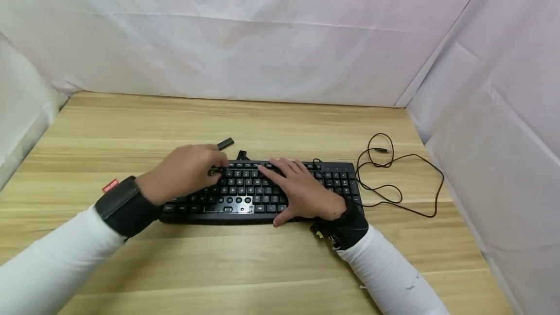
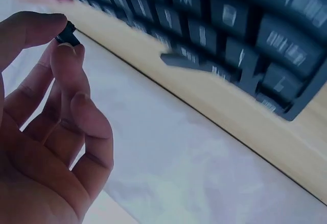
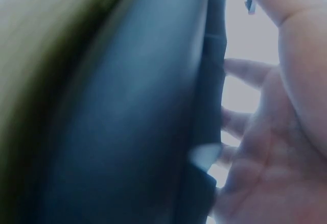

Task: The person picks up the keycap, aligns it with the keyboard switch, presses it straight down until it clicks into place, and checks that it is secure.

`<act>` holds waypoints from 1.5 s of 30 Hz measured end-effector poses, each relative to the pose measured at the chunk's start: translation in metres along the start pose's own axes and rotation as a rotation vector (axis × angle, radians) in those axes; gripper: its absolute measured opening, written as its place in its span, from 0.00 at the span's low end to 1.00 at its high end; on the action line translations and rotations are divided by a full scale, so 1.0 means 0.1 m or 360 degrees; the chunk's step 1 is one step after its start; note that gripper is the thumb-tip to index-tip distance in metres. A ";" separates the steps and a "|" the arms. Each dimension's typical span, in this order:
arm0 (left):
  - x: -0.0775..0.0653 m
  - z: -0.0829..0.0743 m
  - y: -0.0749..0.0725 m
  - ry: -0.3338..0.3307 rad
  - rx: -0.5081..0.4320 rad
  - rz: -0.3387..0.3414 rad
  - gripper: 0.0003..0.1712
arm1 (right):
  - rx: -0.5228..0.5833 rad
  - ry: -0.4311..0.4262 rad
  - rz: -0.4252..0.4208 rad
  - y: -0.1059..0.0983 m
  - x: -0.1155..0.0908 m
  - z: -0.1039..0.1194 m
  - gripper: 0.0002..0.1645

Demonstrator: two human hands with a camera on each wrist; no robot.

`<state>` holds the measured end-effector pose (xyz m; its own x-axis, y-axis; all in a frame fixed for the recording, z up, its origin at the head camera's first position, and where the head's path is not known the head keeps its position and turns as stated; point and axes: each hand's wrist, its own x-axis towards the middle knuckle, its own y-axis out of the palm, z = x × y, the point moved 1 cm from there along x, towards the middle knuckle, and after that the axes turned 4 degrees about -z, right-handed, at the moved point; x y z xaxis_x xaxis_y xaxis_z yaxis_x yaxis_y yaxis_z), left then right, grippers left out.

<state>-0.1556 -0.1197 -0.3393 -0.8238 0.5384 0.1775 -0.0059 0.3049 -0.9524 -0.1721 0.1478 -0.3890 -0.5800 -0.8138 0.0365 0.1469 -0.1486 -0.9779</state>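
Note:
A black keyboard [image 1: 238, 218] lies on the wooden table, its keys facing up. Over its left part, my left hand [image 1: 183, 169] pinches a small black keycap [image 2: 67, 34] between thumb and index finger, held a little above the keys in the left wrist view. The other fingers of that hand are loosely bent. My right hand [image 1: 302, 191] rests spread over the right half of the keyboard, with the thumb at the front edge and the fingers reaching to the back rows. In the right wrist view its palm [image 3: 276, 168] shows beside the blurred keyboard side.
Behind the keyboard lie a flat black bar [image 1: 225, 143] and a small black piece [image 1: 242, 155]. A black cable [image 1: 411, 157] loops on the table to the right. White cloth [image 1: 245, 57] hangs around the table's back and sides.

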 end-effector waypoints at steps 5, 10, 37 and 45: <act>-0.21 -0.13 0.04 0.0087 0.0091 -0.0029 0.13 | -0.0006 -0.0020 -0.0031 -0.02 -0.01 0.00 0.75; -0.27 -0.21 0.14 0.0095 0.0153 -0.0031 0.12 | -0.0003 -0.0024 -0.0032 -0.04 -0.01 0.00 0.75; -0.40 -0.31 0.31 0.0155 0.0295 -0.0060 0.05 | -0.0005 0.0013 0.0029 0.00 0.00 0.04 0.76; -0.42 -0.28 0.34 0.0115 0.0299 -0.0139 0.08 | -0.0005 0.0020 -0.0003 -0.01 0.01 0.04 0.75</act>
<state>-0.1054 -0.1093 -0.3722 -0.7727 0.5733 0.2724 -0.1868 0.2048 -0.9608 -0.1697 0.1448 -0.3867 -0.5905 -0.8062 0.0359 0.1430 -0.1484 -0.9785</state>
